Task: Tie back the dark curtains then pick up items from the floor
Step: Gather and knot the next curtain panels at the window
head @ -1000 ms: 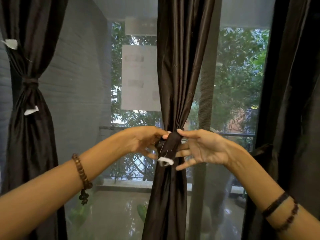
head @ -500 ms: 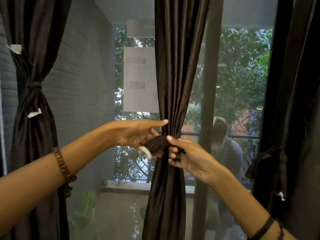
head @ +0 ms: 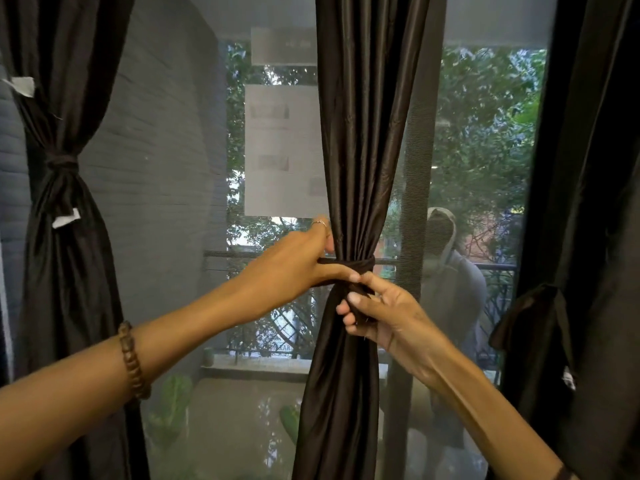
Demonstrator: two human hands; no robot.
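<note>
We stand before a big window (head: 485, 150) with three dark curtains. The left curtain (head: 65, 271) is already gathered and tied with a knot at its middle. The right curtain (head: 595, 237) hangs loose, and its tie strap (head: 533, 317) dangles free, so we judge this one is not yet done. The middle curtain (head: 360, 150) is the one in work: it is gathered to a narrow waist, and a dark tie band (head: 356, 264) goes around it there. The knot seems not finished, because both our hands are on the band.

We think the task is near the half of its first part: one curtain done, one in the middle of tying, one left. The floor is not visible, so of the items to pick up we cannot tell anything.

Our left hand (head: 294, 258) is closed on the band at the left side of the waist, thumb on the front. Our right hand (head: 377, 313) is just below, fingers curled and pinching the end of the band against the curtain.
</note>
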